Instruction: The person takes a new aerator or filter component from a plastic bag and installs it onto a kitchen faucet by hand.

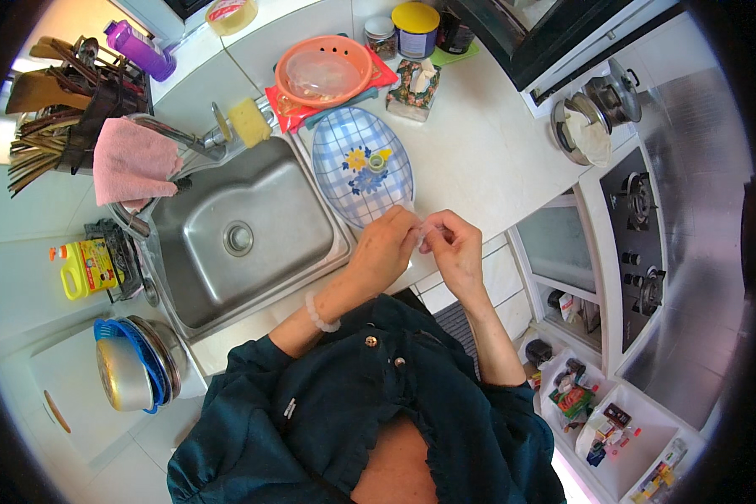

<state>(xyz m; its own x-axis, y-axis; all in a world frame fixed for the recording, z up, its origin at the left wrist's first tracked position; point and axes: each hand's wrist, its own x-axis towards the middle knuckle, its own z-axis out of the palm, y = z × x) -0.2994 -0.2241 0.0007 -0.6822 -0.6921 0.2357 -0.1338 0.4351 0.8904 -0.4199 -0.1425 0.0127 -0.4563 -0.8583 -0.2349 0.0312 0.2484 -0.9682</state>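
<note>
My left hand [385, 245] and my right hand [454, 245] meet at the counter's edge, right of the sink's front corner, their fingers pinched on a thin, crumpled, translucent plastic piece [420, 228]. Much of it is hidden by the fingers. Just beyond them lies an oval blue-and-white checked tray [344, 160] with printed flowers, and a small pale-green round item [376, 165] sits on it. To the left is the steel sink [193, 235]; a yellow sponge [249, 123] rests behind it by the tap.
An orange basket [357, 80], floral tissue pack [406, 105] and jars [415, 34] stand at the back. A pink cloth [130, 160] hangs over the tap. Utensils [50, 101] and stacked basins [122, 374] are left; pots [613, 88] and a gas hob [637, 210] right, above open drawers [622, 470].
</note>
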